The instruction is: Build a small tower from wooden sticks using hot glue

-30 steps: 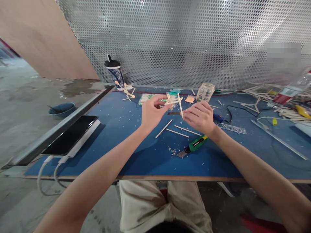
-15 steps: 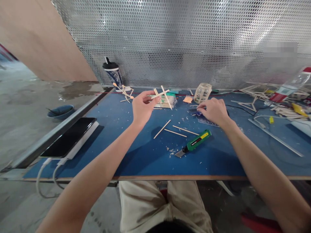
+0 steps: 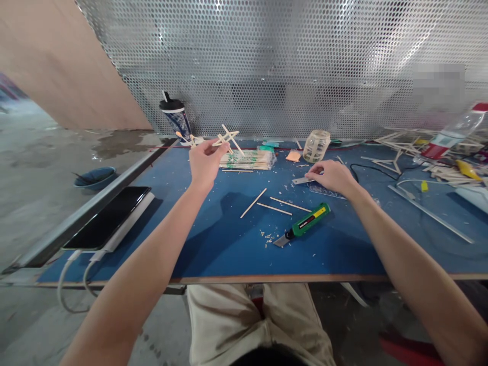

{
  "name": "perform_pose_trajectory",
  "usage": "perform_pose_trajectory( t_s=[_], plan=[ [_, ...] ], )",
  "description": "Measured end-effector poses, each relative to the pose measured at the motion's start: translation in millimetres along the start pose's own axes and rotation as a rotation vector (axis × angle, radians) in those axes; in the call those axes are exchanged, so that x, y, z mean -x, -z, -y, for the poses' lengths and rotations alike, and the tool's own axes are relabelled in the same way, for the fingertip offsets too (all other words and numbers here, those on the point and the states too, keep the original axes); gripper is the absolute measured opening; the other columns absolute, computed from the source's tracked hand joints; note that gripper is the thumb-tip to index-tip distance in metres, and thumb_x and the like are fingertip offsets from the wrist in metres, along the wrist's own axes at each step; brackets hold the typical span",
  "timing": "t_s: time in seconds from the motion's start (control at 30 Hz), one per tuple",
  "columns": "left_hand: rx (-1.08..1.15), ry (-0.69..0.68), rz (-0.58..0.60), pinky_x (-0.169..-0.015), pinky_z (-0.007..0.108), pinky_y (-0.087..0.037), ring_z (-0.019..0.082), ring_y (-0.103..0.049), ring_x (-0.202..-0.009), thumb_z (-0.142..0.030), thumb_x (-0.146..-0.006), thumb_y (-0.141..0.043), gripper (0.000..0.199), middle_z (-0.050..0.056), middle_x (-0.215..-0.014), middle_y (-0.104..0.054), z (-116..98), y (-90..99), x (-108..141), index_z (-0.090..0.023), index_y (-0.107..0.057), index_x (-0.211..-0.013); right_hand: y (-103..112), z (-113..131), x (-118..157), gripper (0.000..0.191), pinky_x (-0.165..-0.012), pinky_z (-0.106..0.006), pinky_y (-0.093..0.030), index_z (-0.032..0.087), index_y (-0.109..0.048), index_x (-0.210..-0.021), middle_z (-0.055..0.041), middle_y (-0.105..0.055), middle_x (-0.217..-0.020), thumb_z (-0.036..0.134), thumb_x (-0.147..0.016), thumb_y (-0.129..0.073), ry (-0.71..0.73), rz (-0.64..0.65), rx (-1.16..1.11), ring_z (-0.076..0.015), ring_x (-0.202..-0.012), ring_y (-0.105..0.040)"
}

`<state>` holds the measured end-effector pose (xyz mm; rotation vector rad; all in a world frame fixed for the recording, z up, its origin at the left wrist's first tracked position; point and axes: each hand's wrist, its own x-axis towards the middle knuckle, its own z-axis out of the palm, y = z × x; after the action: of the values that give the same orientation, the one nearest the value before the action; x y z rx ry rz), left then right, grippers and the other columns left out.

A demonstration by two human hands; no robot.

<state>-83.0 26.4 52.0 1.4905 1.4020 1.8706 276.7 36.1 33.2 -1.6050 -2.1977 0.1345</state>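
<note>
My left hand is raised over the back of the blue table, its fingers pinching a small frame of crossed wooden sticks. Behind and below that hand lies a clear packet of wooden sticks. My right hand is closed on the end of a small metal ruler, low over the table; its fingers partly hide the ruler. Three loose sticks lie between my arms. A green utility knife rests nearer to me with its blade out, among wood shavings.
A glass jar stands at the back, beside an orange packet. A cup with a straw is at the back left, a phone at the left edge. A bottle, stick frames and cables crowd the right.
My left hand has moved left with the stick frame, uncovering more of the packet. My right hand has shifted slightly, and the ruler in its fingers now shows a bright face.
</note>
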Motion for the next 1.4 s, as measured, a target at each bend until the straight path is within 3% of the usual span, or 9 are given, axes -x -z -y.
perform_pose_trajectory(
  t_s=[0.1,0.17,0.3,0.43,0.67,0.87,1.1,1.4],
  plan=[
    [-0.006,0.007,0.049,-0.055,0.025,-0.046,0.014,-0.061,-0.064,-0.036,-0.074,-0.077,0.026,0.007,-0.079,-0.073,-6,-3.3,8,-0.017,-0.077,-0.092,-1,7,0,0.024,-0.077,-0.04,-0.044,0.023,-0.075,-0.085,-0.0065,-0.075,-0.089,0.042,-0.085,-0.061,0.061,-0.145,0.072,-0.0265,-0.087,-0.065],
    [-0.012,0.002,0.069,-0.054,0.026,-0.045,0.013,-0.059,-0.063,-0.038,-0.075,-0.077,0.024,0.006,-0.079,-0.074,-11,-6.2,14,-0.018,-0.078,-0.089,-2,17,2,0.024,-0.077,-0.038,-0.044,0.021,-0.074,-0.088,-0.0075,-0.074,-0.091,0.038,-0.087,-0.058,0.15,-0.167,0.041,-0.0246,-0.088,-0.065],
    [-0.013,0.011,0.111,-0.054,0.026,-0.044,0.014,-0.06,-0.064,-0.039,-0.076,-0.076,0.023,0.006,-0.079,-0.074,-16,-12.6,25,-0.019,-0.079,-0.087,-5,44,13,0.025,-0.07,-0.034,-0.043,0.022,-0.074,-0.086,-0.005,-0.072,-0.084,0.041,-0.088,-0.058,0.34,0.092,-0.039,-0.02,-0.078,-0.064],
    [0.033,0.036,0.202,-0.054,0.025,-0.044,0.014,-0.062,-0.066,-0.038,-0.078,-0.075,0.027,0.008,-0.084,-0.075,-19,-18.8,34,-0.018,-0.078,-0.096,-5,60,23,0.024,-0.064,-0.033,-0.041,0.022,-0.071,-0.082,-0.0033,-0.071,-0.082,0.045,-0.082,-0.066,0.419,0.37,-0.051,-0.0184,-0.073,-0.062],
    [0.067,0.024,0.271,-0.06,0.026,-0.049,0.015,-0.066,-0.073,-0.035,-0.078,-0.075,0.025,0.007,-0.088,-0.076,-23,-26.8,44,-0.019,-0.076,-0.097,-8,67,26,0.021,-0.067,-0.032,-0.041,0.022,-0.067,-0.087,-0.0035,-0.069,-0.088,0.043,-0.088,-0.062,0.514,0.389,-0.084,-0.0183,-0.078,-0.061],
    [0.126,-0.025,0.282,-0.072,0.03,-0.054,0.017,-0.068,-0.086,-0.033,-0.079,-0.073,0.02,0.005,-0.096,-0.075,-25,-33.2,52,-0.021,-0.075,-0.095,-30,90,34,0.026,-0.075,-0.033,-0.041,0.021,-0.066,-0.086,-0.0031,-0.068,-0.085,0.047,-0.09,-0.061,0.482,0.243,-0.06,-0.0193,-0.082,-0.061],
    [0.117,0.047,0.238,-0.055,0.026,-0.045,0.014,-0.061,-0.068,-0.033,-0.079,-0.074,0.016,0.005,-0.084,-0.073,-15,-33.8,50,-0.022,-0.077,-0.091,-32,88,40,0.017,-0.078,-0.034,-0.042,0.019,-0.065,-0.086,-0.0065,-0.069,-0.087,0.028,-0.095,-0.054,0.566,0.358,-0.053,-0.0202,-0.084,-0.061],
    [0.087,0.031,0.216,-0.053,0.025,-0.041,0.013,-0.056,-0.065,-0.038,-0.08,-0.073,0.02,0.005,-0.084,-0.072,-10,-31.6,43,-0.023,-0.076,-0.093,-15,88,40,0.009,-0.067,-0.033,-0.041,0.021,-0.064,-0.075,-0.0032,-0.066,-0.077,0.021,-0.082,-0.059,0.661,0.514,-0.046,-0.018,-0.073,-0.057]
  ],
)
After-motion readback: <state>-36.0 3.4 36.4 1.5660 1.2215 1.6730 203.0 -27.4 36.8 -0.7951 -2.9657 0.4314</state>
